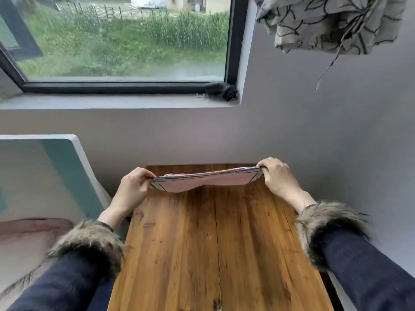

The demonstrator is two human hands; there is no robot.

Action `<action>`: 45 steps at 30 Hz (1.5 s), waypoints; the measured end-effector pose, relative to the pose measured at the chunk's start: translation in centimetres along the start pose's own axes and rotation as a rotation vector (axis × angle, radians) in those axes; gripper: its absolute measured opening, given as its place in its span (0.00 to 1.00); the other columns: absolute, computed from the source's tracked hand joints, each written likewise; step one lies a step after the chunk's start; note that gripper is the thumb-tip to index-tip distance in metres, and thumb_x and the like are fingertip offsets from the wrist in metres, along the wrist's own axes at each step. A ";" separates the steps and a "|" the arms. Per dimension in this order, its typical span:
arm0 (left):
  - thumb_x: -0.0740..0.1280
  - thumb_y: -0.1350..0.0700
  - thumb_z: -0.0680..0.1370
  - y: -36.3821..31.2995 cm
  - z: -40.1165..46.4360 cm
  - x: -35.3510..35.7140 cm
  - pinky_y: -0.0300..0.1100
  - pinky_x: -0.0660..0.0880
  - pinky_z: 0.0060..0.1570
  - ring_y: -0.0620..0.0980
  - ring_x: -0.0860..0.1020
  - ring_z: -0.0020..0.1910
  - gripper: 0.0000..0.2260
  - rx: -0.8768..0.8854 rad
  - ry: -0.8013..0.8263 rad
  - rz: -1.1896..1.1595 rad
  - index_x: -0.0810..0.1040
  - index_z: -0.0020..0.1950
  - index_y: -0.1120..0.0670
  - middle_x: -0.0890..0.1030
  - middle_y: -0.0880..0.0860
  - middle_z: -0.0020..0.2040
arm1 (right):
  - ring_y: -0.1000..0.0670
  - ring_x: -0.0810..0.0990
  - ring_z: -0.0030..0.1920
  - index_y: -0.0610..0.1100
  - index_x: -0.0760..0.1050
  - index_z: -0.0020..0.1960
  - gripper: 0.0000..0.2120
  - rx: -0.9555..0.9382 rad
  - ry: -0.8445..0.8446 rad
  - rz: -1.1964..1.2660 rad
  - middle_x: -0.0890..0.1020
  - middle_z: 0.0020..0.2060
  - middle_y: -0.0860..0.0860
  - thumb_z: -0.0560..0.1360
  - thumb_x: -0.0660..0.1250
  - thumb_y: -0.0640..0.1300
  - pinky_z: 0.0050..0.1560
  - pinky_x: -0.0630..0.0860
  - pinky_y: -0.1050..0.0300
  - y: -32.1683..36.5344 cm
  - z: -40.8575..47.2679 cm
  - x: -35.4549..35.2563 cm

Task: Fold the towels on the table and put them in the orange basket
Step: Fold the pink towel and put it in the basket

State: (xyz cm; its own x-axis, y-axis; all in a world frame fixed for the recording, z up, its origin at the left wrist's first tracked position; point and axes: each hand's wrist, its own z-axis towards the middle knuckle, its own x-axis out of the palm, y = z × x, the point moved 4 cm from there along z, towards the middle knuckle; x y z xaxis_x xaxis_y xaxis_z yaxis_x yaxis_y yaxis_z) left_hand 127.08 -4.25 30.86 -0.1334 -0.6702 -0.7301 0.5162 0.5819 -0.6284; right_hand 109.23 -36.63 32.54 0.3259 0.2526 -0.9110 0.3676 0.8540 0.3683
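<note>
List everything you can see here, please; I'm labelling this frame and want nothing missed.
towel: one, pink with a striped edge, stretched between both hands above the far end of the table
table: one, brown wooden planks, centre foreground, against the wall
window: one, dark frame, upper left, greenery and a fence outside
dark object: one, black, on the right end of the sill; too blurred to identify
patterned fabric: one, grey with black leaf outlines, hanging at upper right
orange basket: none in view
fur-trimmed cuffs: two, brown-grey, on dark blue sleeves
left hand: one, pinches the towel's left end
right hand: one, pinches the towel's right end
</note>
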 end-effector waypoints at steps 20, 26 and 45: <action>0.61 0.61 0.79 10.2 -29.1 15.1 0.46 0.71 0.55 0.51 0.73 0.55 0.10 -0.102 0.843 0.328 0.79 0.57 0.54 0.77 0.52 0.56 | 0.46 0.75 0.58 0.45 0.77 0.59 0.15 0.176 0.907 -0.194 0.78 0.57 0.48 0.78 0.55 0.38 0.60 0.70 0.50 -6.8 -27.8 20.3; 0.59 0.57 0.80 10.3 -29.9 15.7 0.43 0.69 0.56 0.49 0.70 0.59 0.14 -0.027 0.900 0.392 0.76 0.64 0.51 0.74 0.49 0.61 | 0.45 0.74 0.51 0.43 0.77 0.48 0.16 0.154 0.771 -0.361 0.80 0.47 0.47 0.80 0.52 0.45 0.50 0.67 0.51 -5.4 -26.3 21.1; 0.58 0.67 0.78 18.2 -7.6 20.1 0.43 0.63 0.64 0.55 0.68 0.62 0.23 -0.312 0.406 0.004 0.66 0.72 0.53 0.69 0.59 0.61 | 0.47 0.44 0.76 0.50 0.48 0.77 0.30 0.031 0.451 -0.183 0.48 0.77 0.48 0.79 0.51 0.58 0.73 0.37 0.40 2.4 -12.1 34.1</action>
State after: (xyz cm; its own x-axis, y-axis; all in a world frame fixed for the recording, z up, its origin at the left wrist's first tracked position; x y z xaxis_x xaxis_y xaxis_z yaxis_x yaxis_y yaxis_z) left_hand 127.36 -3.63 2.74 -0.4818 -0.4711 -0.7389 0.2484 0.7352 -0.6307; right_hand 110.68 -20.47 0.09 -0.1541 0.2778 -0.9482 0.4112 0.8906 0.1941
